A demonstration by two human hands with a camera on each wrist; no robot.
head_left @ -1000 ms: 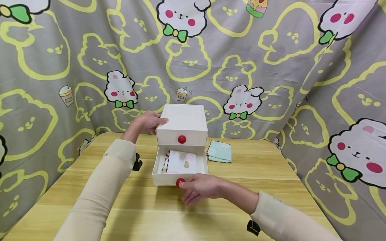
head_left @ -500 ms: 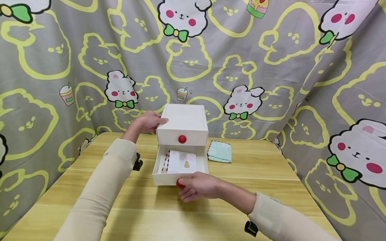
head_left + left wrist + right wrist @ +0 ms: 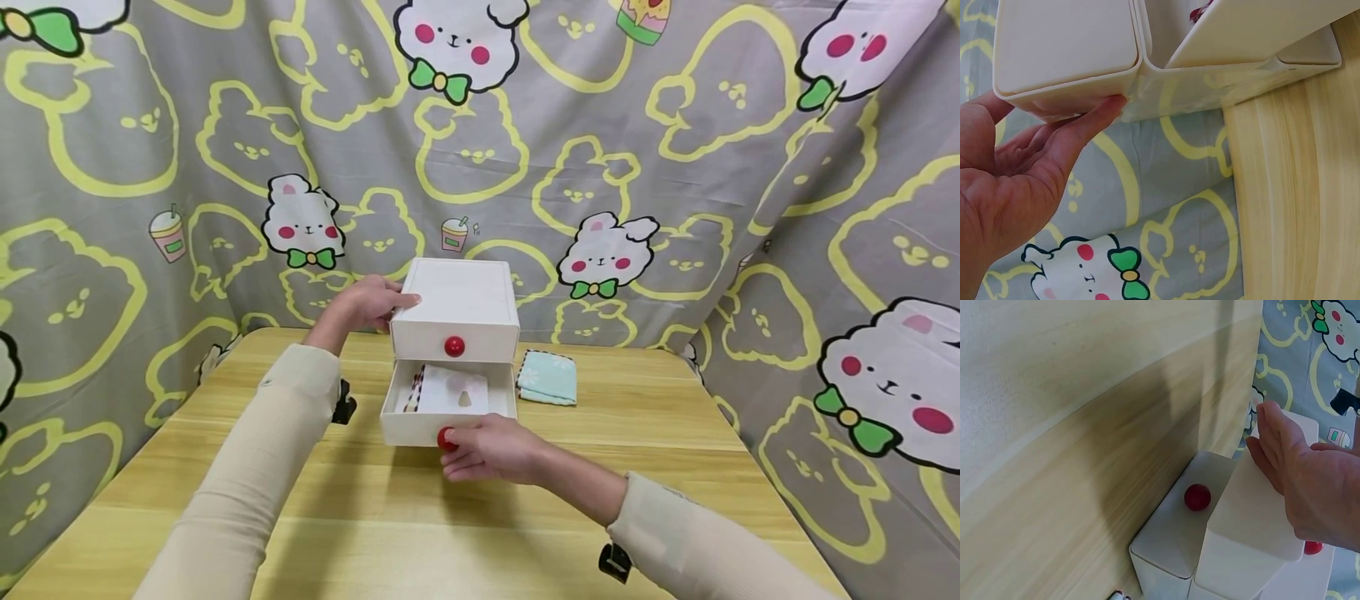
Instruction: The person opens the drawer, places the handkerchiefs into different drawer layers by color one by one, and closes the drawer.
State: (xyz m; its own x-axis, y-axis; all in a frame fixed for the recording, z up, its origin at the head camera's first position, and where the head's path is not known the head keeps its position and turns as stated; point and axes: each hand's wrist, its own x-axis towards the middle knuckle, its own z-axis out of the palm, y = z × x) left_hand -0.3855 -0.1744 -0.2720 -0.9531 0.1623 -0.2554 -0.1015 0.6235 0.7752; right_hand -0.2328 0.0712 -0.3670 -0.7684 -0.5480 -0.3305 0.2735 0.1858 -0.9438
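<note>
Makeshift home recording nook: wooden table (image 3: pixel 525 533) enclosed by a cartoon-bunny cloth backdrop (image 3: pixel 675 150).

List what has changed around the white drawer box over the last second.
The right hand, fingers at the red round knob, has pushed the lower white drawer partway back into the white two-drawer box, covering more of the folded patterned cloth. The left hand stayed on the box's side; the folded light-blue cloth didn't move.
</note>
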